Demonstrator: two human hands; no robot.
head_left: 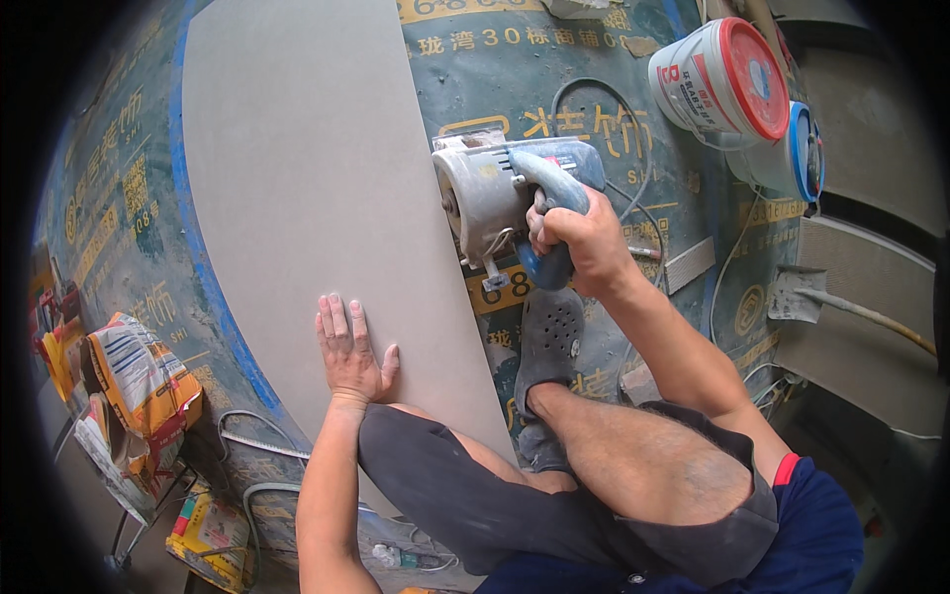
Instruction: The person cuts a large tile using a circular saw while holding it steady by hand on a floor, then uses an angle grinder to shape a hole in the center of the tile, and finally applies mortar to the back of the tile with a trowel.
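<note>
A long grey slab (307, 158), like a large tile, runs from the far side toward my knees. My left hand (352, 348) lies flat on it, fingers spread and dusty. In my right hand (592, 241) is the rear handle of a dusty blue and grey handheld circular saw (495, 188), my fingers wrapped round it. The saw rests at the slab's right edge. Its blade is mostly hidden by the round metal guard. Whether the blade turns, I cannot tell.
A grey clog (550, 342) on my foot stands just behind the saw. A black cord (648, 129) loops beyond it. Two lidded buckets (708, 84) stand far right, near a trowel-like scraper (798, 294). Torn bags (148, 386) and a yellow bucket (213, 535) are at left. Printed green sheeting covers the floor.
</note>
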